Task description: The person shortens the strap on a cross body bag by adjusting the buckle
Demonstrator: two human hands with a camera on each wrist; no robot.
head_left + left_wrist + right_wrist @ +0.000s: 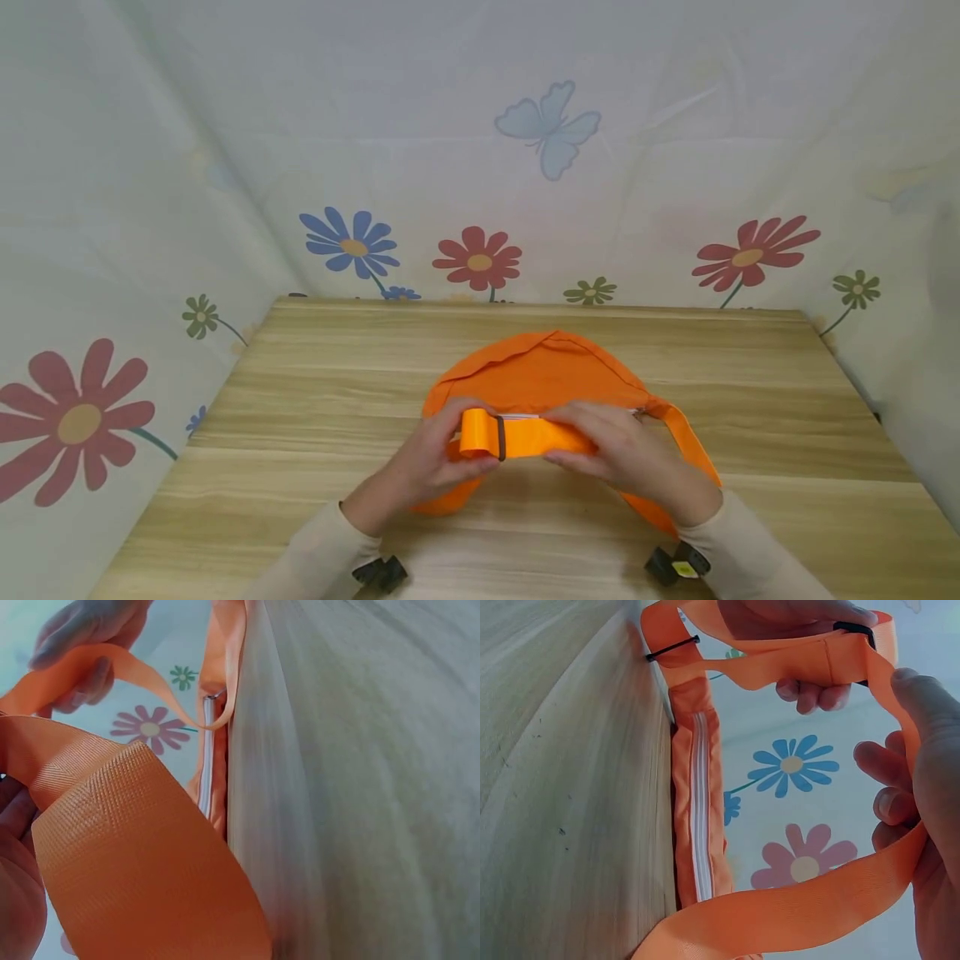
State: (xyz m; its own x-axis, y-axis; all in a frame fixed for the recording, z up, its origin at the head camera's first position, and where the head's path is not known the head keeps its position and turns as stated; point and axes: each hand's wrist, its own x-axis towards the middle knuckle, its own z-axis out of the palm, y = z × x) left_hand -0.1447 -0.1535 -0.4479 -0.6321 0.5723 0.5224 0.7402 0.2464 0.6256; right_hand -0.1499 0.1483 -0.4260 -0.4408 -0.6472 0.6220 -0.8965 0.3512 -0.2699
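Note:
An orange fabric bag (540, 371) with a curved far edge lies on the wooden table. Its white zipper (700, 802) runs along the near side. My left hand (431, 458) grips a looped part of the bag's orange webbing strap (528, 437), right beside a black slider buckle (502, 437). A little to the right, my right hand (622, 442) pinches the same strap between thumb and fingers, so a short flat length stretches between both hands. From the right hand, more strap curves down in the right wrist view. A second thin black bar (673, 649) crosses the strap close to the bag's end.
The wooden table (330, 358) reaches back to a pale curtain (420, 133) printed with flowers and a butterfly, which also hangs at both sides. Black wrist devices (380, 573) sit below the light sleeves (322, 554).

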